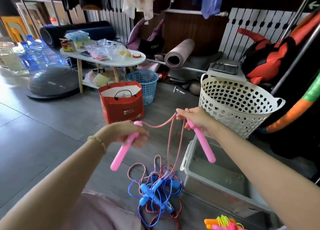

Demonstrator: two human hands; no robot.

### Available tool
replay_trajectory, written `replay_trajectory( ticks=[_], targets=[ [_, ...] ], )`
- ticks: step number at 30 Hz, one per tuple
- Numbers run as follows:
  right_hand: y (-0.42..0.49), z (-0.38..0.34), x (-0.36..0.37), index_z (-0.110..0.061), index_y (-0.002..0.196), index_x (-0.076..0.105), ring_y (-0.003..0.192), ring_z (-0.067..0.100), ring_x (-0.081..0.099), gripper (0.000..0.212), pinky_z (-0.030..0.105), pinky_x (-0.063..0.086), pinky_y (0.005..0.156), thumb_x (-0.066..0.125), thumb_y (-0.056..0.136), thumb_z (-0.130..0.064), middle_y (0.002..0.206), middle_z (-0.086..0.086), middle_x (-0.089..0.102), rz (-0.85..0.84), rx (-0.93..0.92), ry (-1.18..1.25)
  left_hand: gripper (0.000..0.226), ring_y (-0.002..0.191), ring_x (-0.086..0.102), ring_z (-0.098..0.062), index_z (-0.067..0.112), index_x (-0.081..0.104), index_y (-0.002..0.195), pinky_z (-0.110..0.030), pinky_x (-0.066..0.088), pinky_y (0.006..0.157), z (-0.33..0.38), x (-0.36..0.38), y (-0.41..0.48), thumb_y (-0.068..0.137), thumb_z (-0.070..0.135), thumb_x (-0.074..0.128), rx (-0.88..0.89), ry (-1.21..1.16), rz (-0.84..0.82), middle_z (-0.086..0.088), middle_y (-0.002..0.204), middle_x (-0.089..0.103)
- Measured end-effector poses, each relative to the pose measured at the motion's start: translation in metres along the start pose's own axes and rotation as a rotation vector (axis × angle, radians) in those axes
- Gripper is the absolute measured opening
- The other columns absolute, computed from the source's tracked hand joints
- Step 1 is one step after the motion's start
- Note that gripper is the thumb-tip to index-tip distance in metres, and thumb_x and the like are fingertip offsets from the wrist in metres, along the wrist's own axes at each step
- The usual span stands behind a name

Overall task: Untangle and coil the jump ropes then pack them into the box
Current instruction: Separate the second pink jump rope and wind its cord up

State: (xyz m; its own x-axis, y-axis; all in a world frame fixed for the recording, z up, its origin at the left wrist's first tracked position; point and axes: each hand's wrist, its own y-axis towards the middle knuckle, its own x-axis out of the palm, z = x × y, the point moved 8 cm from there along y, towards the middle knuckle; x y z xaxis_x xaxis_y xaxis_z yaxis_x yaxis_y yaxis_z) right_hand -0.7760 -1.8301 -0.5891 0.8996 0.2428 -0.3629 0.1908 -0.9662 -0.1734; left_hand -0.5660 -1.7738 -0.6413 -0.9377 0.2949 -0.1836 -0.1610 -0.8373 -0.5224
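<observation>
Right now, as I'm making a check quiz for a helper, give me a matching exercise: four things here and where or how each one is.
Things: 1 pink rope; 2 blue rope; 3 grey box; 4 white basket.
States: a open, on the floor at the right; b handles gripped by left hand and right hand; c behind the right hand; d handles lying on the floor.
Pairs: 1-b, 2-d, 3-a, 4-c.

The pink jump rope is raised at mid-frame, with its two pink handles slanting down and apart. Its red-and-white twisted cord drops to the floor and tangles with the blue jump rope at lower centre. The clear grey box stands open just right of the tangle, and a neon rope bundle lies at the bottom edge.
</observation>
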Motion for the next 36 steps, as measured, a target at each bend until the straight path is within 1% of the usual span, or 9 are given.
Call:
replay_trajectory(
  ticks=[3,7,10,15,25,29,32,34,36],
  targets=[
    [-0.004,-0.041,0.006,-0.007,0.078,0.064,0.040,0.007,0.050,0.031,0.018,0.046,0.044,0.052,0.095,-0.030,0.079,0.009,0.065,-0.023,-0.040,0.125,0.018,0.044,0.041,-0.008,0.010,0.054,0.077,-0.016,0.037,0.039,0.048,-0.027,-0.019,0.088,0.020,0.065,0.068,-0.107,0.080,-0.001,0.062,0.047],
    [-0.014,-0.111,0.017,-0.006,0.083,0.060,0.052,0.011,0.051,0.035,0.022,0.049,0.056,0.036,0.102,-0.022,0.074,0.007,0.057,-0.108,-0.116,0.496,0.004,0.066,0.051,-0.013,0.000,0.054,0.090,-0.023,0.048,0.064,0.116,-0.026,-0.046,0.092,0.003,0.055,0.332,-0.270,0.065,-0.009,0.080,0.053],
    [-0.025,-0.137,0.023,-0.006,0.087,0.059,0.066,0.015,0.052,0.034,0.024,0.049,0.063,0.032,0.103,-0.020,0.078,0.007,0.056,-0.149,-0.168,0.634,0.016,0.080,0.066,-0.017,0.008,0.058,0.103,-0.028,0.058,0.075,0.137,-0.004,-0.075,0.100,0.014,0.044,0.525,-0.367,0.059,-0.007,0.092,0.067],
    [-0.034,-0.136,0.010,-0.009,0.084,0.058,0.061,0.011,0.045,0.034,0.017,0.043,0.057,0.031,0.103,-0.020,0.072,0.004,0.047,-0.019,-0.256,0.557,0.031,0.105,0.064,-0.035,0.020,0.039,0.131,-0.049,0.053,0.090,0.116,0.042,-0.081,0.101,0.031,0.039,0.557,-0.225,-0.051,-0.021,0.121,0.060],
    [-0.054,-0.083,-0.031,-0.018,0.080,0.056,0.063,0.008,0.044,0.034,0.015,0.039,0.056,0.033,0.103,-0.026,0.076,-0.002,0.047,0.114,-0.276,0.293,0.023,0.091,0.068,-0.030,0.006,0.050,0.116,-0.041,0.057,0.078,0.116,0.113,-0.063,0.097,0.018,0.052,0.620,-0.199,-0.189,-0.009,0.098,0.068],
    [-0.060,-0.054,-0.049,-0.016,0.086,0.063,0.075,0.011,0.055,0.038,0.022,0.044,0.073,0.038,0.099,-0.042,0.081,-0.001,0.060,0.121,-0.194,0.047,0.018,0.095,0.064,-0.033,0.006,0.055,0.109,-0.037,0.057,0.075,0.109,0.140,-0.046,0.092,0.012,0.059,0.564,-0.260,-0.267,-0.007,0.091,0.067],
    [-0.063,-0.023,-0.076,-0.016,0.102,0.053,0.093,0.014,0.054,0.047,0.027,0.043,0.081,0.054,0.084,-0.059,0.100,-0.001,0.057,0.295,-0.150,-0.233,0.022,0.095,0.063,-0.034,0.008,0.054,0.111,-0.038,0.058,0.076,0.097,0.152,-0.036,0.090,0.010,0.059,0.519,-0.327,-0.310,-0.002,0.087,0.068],
    [-0.071,-0.019,-0.072,-0.026,0.120,0.044,0.116,0.004,0.045,0.053,0.019,0.037,0.097,0.071,0.078,-0.045,0.126,-0.009,0.048,0.218,-0.340,-0.135,0.023,0.094,0.065,-0.034,0.013,0.057,0.111,-0.048,0.055,0.087,0.090,0.163,-0.033,0.089,0.011,0.061,0.506,-0.319,-0.383,-0.006,0.093,0.068],
    [-0.076,-0.014,-0.055,-0.030,0.123,0.050,0.119,-0.004,0.047,0.060,0.015,0.037,0.102,0.080,0.072,-0.028,0.129,-0.015,0.051,0.023,-0.448,-0.049,0.020,0.087,0.068,-0.029,0.014,0.057,0.109,-0.047,0.055,0.086,0.085,0.173,-0.031,0.091,0.005,0.058,0.491,-0.297,-0.425,-0.008,0.093,0.068]
  ],
)
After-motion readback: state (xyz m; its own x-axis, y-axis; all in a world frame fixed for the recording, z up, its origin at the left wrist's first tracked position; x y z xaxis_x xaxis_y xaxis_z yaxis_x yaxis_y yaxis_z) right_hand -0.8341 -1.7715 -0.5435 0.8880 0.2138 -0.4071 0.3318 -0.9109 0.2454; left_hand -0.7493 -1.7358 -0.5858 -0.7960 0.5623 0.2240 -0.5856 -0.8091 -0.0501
